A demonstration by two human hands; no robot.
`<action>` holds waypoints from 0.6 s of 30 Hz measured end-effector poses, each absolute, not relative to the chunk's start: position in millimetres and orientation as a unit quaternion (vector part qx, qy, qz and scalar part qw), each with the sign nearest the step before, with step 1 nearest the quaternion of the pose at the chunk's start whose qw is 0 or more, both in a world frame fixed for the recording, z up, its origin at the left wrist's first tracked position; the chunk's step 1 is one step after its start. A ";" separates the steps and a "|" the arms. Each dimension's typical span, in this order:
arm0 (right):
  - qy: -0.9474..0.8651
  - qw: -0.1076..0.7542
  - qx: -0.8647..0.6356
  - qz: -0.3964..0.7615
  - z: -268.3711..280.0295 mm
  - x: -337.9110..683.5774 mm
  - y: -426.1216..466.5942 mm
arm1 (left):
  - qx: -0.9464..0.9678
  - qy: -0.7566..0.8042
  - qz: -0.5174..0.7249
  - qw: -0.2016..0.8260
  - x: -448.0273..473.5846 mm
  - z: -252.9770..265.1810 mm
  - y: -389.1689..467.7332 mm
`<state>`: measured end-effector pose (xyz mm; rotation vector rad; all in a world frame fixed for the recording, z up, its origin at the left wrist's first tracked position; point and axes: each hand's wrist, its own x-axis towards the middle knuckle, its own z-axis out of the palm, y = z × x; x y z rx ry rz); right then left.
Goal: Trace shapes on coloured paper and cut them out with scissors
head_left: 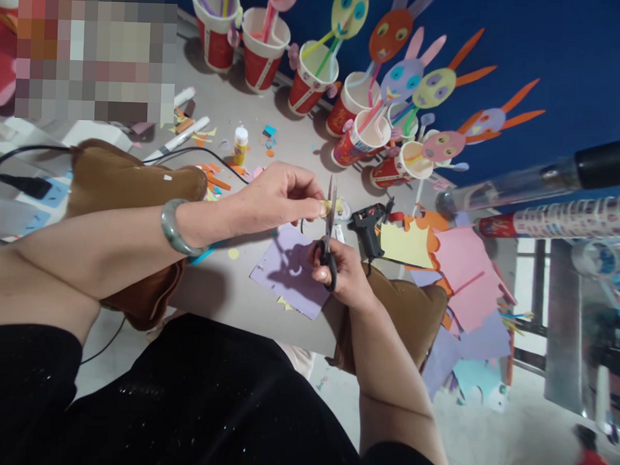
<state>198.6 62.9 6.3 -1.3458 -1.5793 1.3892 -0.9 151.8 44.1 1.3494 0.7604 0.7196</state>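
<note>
Clearly, left fingers [311, 207] pinch yellow paper [338, 205], right fingers [321, 274] grip scissors [329, 223]; bare surface [211, 290] lies left of purple paper [283, 262] at the near edge.

Scissors [329, 228]: shiny metal, black plastic-handled. Glue gun [368, 226]: plastic. Purple sheet [275, 275]: matt paper. Brown cushion [131, 182]: apparently velvety cloth.

Black-handled scissors [329, 232], blades slightly parted, meet small yellow paper [338, 206].
</note>
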 end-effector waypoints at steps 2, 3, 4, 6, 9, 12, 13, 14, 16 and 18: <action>-0.601 0.318 -0.510 0.527 6.4 198.5 62.8 | 0.595 0.335 0.319 0.658 -1.0 43.9 151.9; -0.600 0.318 -0.509 0.528 6.5 198.4 62.8 | 0.594 0.336 0.319 0.658 -1.1 43.9 151.9; -0.600 0.316 -0.511 0.529 6.6 198.3 62.8 | 0.593 0.336 0.320 0.658 -1.1 43.8 152.1; -0.600 0.311 -0.514 0.529 7.2 198.0 62.7 | 0.593 0.337 0.320 0.657 -1.1 43.7 152.2; -0.601 0.310 -0.516 0.527 8.2 197.5 62.7 | 0.597 0.337 0.321 0.654 -1.0 43.3 152.0; -0.600 0.313 -0.512 0.529 8.8 196.8 62.5 | 0.600 0.336 0.318 0.653 -0.7 43.6 151.5; -0.599 0.313 -0.511 0.531 8.9 196.5 62.5 | 0.599 0.336 0.316 0.654 -0.6 43.8 151.5; -0.597 0.313 -0.511 0.533 8.9 196.3 62.6 | 0.599 0.336 0.314 0.655 -0.6 44.1 151.5; -0.594 0.312 -0.513 0.535 9.0 196.0 62.8 | 0.600 0.335 0.310 0.658 -0.5 44.6 151.6; -0.594 0.307 -0.516 0.536 9.1 196.0 63.0 | 0.601 0.335 0.308 0.658 -0.4 45.0 151.9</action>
